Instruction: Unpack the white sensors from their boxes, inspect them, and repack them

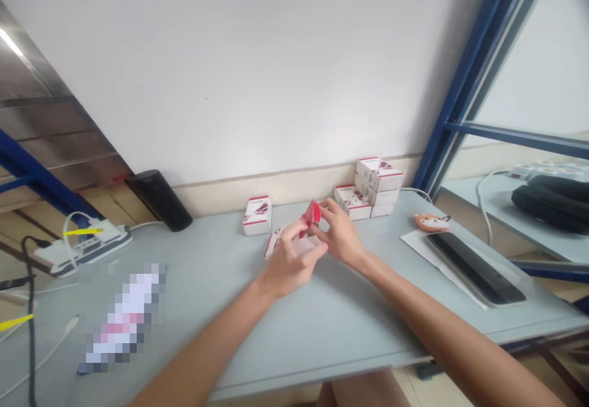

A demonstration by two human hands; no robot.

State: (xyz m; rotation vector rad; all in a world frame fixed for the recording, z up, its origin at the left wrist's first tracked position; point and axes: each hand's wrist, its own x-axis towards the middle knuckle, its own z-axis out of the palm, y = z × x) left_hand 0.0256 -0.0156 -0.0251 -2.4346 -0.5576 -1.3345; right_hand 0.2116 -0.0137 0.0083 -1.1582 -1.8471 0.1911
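Observation:
A small white carton with red edging is partly hidden behind my left hand, whose fingers are curled round it. Its red end flap sticks up between my two hands. My right hand pinches at that flap from the right with thumb and fingers. Whether the white surface under my fingers all belongs to one carton, I cannot tell. Just behind and to the left stands another small white and red carton. Several like it are stacked against the wall at the back right.
On the grey-blue table a black cylinder and a white power strip with cables stand left. A blurred-out packet lies in front of them. To the right are a phone-like black slab, white paper and an orange-and-white object.

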